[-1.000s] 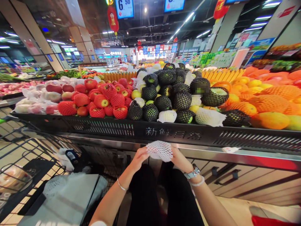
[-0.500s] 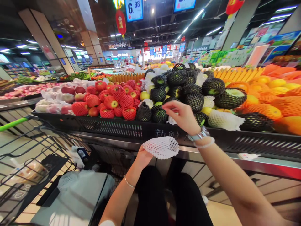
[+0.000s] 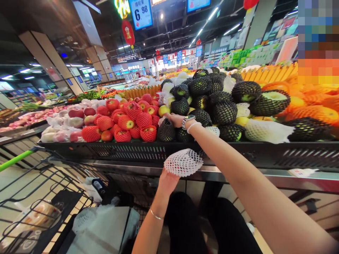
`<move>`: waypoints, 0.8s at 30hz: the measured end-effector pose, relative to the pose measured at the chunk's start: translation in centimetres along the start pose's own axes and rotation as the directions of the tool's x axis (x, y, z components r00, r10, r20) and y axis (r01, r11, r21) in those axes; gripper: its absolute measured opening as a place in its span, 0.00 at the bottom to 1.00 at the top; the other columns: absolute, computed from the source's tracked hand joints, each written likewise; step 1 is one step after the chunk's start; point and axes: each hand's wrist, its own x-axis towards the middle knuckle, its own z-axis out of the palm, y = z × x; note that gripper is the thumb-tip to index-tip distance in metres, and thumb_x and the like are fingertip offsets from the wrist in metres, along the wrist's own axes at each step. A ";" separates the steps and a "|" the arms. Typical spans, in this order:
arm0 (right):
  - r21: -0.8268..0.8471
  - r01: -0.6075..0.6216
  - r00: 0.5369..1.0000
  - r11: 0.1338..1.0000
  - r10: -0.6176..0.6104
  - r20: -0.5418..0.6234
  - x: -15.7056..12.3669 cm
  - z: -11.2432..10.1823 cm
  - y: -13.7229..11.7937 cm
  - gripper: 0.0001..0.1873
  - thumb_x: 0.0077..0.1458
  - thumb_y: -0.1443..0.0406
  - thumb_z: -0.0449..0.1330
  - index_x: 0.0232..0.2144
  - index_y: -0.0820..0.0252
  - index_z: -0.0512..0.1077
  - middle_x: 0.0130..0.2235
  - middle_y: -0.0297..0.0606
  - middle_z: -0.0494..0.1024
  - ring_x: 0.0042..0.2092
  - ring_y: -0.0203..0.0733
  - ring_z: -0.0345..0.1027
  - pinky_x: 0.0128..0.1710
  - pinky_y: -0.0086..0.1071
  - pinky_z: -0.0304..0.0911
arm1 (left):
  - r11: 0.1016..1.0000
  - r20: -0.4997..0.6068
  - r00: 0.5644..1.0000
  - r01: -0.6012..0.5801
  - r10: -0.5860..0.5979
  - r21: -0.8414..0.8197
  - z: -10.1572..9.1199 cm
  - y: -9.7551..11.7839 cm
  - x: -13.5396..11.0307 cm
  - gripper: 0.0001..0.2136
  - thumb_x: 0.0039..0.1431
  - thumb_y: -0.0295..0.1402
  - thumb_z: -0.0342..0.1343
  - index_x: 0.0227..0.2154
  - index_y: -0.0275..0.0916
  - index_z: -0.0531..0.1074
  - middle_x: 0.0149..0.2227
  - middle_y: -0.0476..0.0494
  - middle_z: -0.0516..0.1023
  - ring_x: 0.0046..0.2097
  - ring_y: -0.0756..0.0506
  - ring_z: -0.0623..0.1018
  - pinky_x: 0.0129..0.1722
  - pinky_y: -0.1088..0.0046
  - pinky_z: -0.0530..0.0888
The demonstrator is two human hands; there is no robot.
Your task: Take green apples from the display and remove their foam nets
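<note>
My left hand (image 3: 167, 182) is closed on a white foam net sleeve (image 3: 183, 162), held in front of the black display bin's front wall (image 3: 127, 151). My right hand (image 3: 172, 119) reaches far into the fruit pile. It rests on fruit wrapped in white net, between a bare yellow-green fruit (image 3: 164, 110) and fruits in black nets (image 3: 180, 106). Its fingers are mostly hidden behind the pile, so its grip cannot be seen. A watch and a bracelet sit on that wrist.
Red-netted apples (image 3: 124, 122) fill the bin's left part, orange-netted fruit (image 3: 315, 113) the right. A shopping cart (image 3: 39, 197) with bags and a green handle stands at the lower left. A steel ledge (image 3: 278, 173) runs under the bin. Price screens hang overhead.
My right hand let go of the white net sleeve, rose, and reached forward and left into the fruit pile. My left hand kept the sleeve in front of the bin.
</note>
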 end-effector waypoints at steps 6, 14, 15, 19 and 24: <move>-0.005 0.064 0.997 0.998 -0.064 0.035 0.4 0.3 0.9 0.30 0.57 0.67 0.59 0.60 0.56 0.58 0.48 0.48 0.72 0.44 0.46 0.73 0.45 0.32 0.65 | 0.999 0.039 0.999 0.028 -0.027 -0.031 0.5 -0.2 0.1 0.09 0.58 0.31 0.53 0.37 0.41 0.79 0.39 0.44 0.82 0.43 0.42 0.78 0.50 0.59 0.70; -0.025 0.074 0.996 0.997 -0.072 0.057 0.2 0.2 0.6 0.31 0.59 0.67 0.57 0.63 0.55 0.55 0.53 0.52 0.68 0.44 0.48 0.74 0.45 0.35 0.65 | 0.994 0.037 0.997 0.069 -0.066 -0.080 1.7 0.2 -0.1 0.13 0.60 0.31 0.46 0.33 0.39 0.78 0.39 0.42 0.81 0.46 0.41 0.77 0.58 0.53 0.62; -0.029 0.069 0.996 0.997 -0.067 0.064 0.2 0.1 0.4 0.30 0.59 0.66 0.57 0.63 0.54 0.56 0.53 0.52 0.68 0.43 0.48 0.74 0.44 0.36 0.65 | 0.993 0.040 0.997 0.074 -0.071 -0.087 1.7 0.1 -0.1 0.13 0.59 0.31 0.46 0.32 0.39 0.78 0.38 0.42 0.81 0.45 0.41 0.77 0.58 0.54 0.62; -0.030 0.055 0.998 0.998 -0.054 0.034 -0.1 -0.3 0.0 0.27 0.60 0.66 0.56 0.61 0.52 0.60 0.51 0.51 0.69 0.44 0.49 0.75 0.45 0.36 0.65 | 0.993 0.045 0.996 0.082 -0.079 -0.085 1.2 -0.1 -0.1 0.13 0.58 0.31 0.47 0.33 0.40 0.78 0.37 0.43 0.81 0.44 0.41 0.77 0.58 0.55 0.62; -0.016 0.050 0.999 0.999 -0.050 0.007 -0.3 -0.3 0.2 0.27 0.59 0.66 0.57 0.60 0.54 0.61 0.48 0.50 0.71 0.45 0.48 0.74 0.46 0.35 0.65 | 0.995 0.042 0.998 0.053 -0.050 -0.090 0.7 0.0 0.1 0.13 0.58 0.32 0.47 0.36 0.41 0.77 0.40 0.43 0.80 0.50 0.41 0.74 0.58 0.56 0.61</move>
